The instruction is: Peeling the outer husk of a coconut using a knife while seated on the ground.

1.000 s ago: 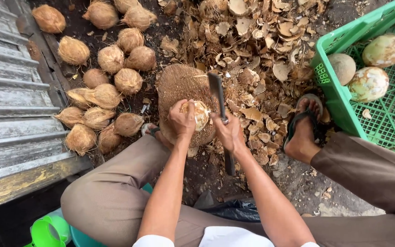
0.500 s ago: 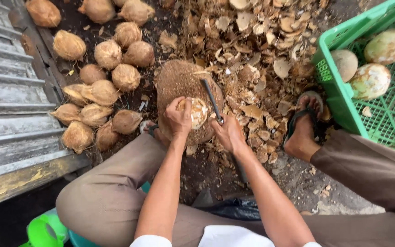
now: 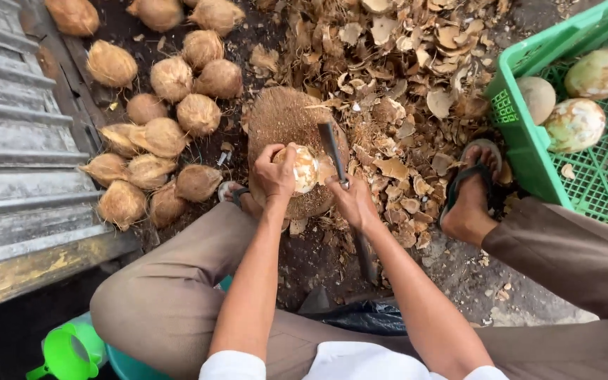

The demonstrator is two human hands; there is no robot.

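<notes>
Both hands closed: left hand [image 3: 274, 171] grips coconut [image 3: 302, 169], right hand [image 3: 351, 202] knife [image 3: 332, 149].

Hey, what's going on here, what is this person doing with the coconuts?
A seated person is working a partly peeled coconut on a round wooden block. The left hand grips the coconut; the right hand holds a long knife, blade beside it. Unpeeled brown coconuts lie to the left, shell chips are scattered around, and peeled ones sit in a green crate.
</notes>
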